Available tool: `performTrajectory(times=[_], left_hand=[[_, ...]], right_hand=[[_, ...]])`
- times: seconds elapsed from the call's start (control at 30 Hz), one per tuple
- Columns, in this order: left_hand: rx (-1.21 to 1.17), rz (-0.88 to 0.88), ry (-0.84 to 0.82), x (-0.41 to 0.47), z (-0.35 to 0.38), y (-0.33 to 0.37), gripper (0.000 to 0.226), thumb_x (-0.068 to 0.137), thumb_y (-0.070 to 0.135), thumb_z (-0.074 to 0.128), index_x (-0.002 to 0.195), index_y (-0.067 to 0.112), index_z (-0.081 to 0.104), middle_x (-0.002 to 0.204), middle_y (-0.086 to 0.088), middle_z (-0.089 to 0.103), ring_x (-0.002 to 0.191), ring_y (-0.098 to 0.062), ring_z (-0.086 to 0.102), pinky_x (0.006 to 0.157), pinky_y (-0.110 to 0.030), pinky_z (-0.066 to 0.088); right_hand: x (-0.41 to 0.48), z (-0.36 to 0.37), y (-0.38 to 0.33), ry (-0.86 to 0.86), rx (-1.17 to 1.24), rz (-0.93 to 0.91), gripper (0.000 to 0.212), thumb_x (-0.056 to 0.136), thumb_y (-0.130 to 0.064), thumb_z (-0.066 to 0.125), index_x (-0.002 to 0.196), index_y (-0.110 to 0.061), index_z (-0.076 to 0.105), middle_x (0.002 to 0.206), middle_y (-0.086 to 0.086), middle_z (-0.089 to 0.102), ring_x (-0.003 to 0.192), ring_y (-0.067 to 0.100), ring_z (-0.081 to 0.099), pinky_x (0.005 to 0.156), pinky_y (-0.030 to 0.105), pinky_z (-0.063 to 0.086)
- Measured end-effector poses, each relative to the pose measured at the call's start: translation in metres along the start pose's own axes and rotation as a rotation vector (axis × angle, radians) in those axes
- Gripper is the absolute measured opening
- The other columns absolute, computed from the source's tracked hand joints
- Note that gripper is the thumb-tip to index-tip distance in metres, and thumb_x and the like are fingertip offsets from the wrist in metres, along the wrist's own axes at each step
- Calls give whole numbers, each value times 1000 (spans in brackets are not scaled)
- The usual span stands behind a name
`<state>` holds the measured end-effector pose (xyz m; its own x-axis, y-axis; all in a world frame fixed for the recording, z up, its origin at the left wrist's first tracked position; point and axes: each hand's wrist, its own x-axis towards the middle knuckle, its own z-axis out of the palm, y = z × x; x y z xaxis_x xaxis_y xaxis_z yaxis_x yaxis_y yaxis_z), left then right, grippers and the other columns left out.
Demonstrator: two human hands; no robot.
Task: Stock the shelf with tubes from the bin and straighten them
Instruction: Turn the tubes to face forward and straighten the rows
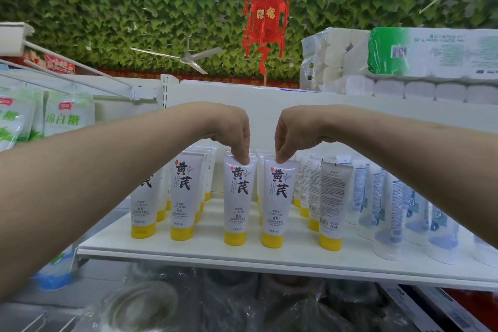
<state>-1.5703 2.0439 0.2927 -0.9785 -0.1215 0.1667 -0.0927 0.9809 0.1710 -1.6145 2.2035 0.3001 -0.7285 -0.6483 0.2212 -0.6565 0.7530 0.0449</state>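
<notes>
White tubes with yellow caps stand cap-down in rows on a white shelf (269, 256). My left hand (231, 129) pinches the top edge of one front-row tube (238, 197). My right hand (293, 132) pinches the top edge of the neighbouring front-row tube (277, 199). Both held tubes are upright, side by side, with their labels facing me. More of the same tubes (186, 194) stand to the left, and one turned back-to-front (332, 202) stands to the right. The bin is not clearly visible.
Pale blue-and-white tubes (390, 218) fill the shelf's right end. Packs of toilet rolls (404, 62) lie on the top shelf. Bags of sugar (67, 113) hang at the left. Crumpled clear plastic (215, 304) lies below the shelf. A red lantern (265, 16) hangs overhead.
</notes>
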Motion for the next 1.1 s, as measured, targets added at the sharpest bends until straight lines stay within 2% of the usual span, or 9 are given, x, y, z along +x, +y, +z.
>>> performTrajectory(times=[0.27,0.47,0.67,0.73,0.83,0.9,1.0,1.1], left_hand=[[-25,-4,2,-1,0,-1,19,72,31,85,82,17,76,102,2,72,108,-22,60,103,-44,45],[-12,11,23,-3,-6,2,24,72,34,84,86,16,76,97,2,73,105,-23,61,101,-44,47],[-19,35,101,-2,-23,18,27,74,37,82,90,16,75,98,3,72,106,-22,61,99,-43,48],[-15,35,122,1,-28,28,28,75,38,81,93,16,75,98,4,71,106,-22,60,98,-43,48],[-14,37,128,8,-31,46,30,76,36,80,96,15,74,99,4,71,107,-22,59,99,-44,48],[-4,43,124,14,-32,58,32,77,36,80,99,13,74,94,4,70,100,-21,59,97,-42,49],[19,54,113,24,-33,75,36,78,39,78,101,11,73,83,5,66,84,-17,54,88,-37,50],[63,47,88,41,-31,91,41,80,41,77,107,10,71,99,2,71,96,-21,57,89,-37,51]], right_hand=[[2,3,-3,-12,10,-17,11,81,-30,79,88,-22,75,99,-3,71,101,22,63,94,42,53],[4,-2,-1,-36,19,-2,21,80,-34,79,97,-22,77,105,-2,71,104,23,64,94,39,53],[2,-28,16,40,12,19,27,82,-38,77,103,-22,76,105,-4,70,103,21,63,91,36,54],[1,-38,28,72,7,28,25,82,-37,77,103,-22,76,97,-4,69,97,20,63,84,33,55],[1,-49,48,107,-23,41,23,80,-33,79,100,-20,77,85,3,68,76,20,57,57,26,44],[2,-53,62,126,-43,57,21,78,-33,81,96,-23,78,93,7,72,78,22,59,57,26,43],[0,-57,81,130,-71,79,21,76,-36,82,94,-26,78,98,4,74,90,25,67,67,30,49],[-1,-55,104,129,-88,112,23,78,-35,81,99,-25,77,99,0,73,70,14,58,56,23,44]])
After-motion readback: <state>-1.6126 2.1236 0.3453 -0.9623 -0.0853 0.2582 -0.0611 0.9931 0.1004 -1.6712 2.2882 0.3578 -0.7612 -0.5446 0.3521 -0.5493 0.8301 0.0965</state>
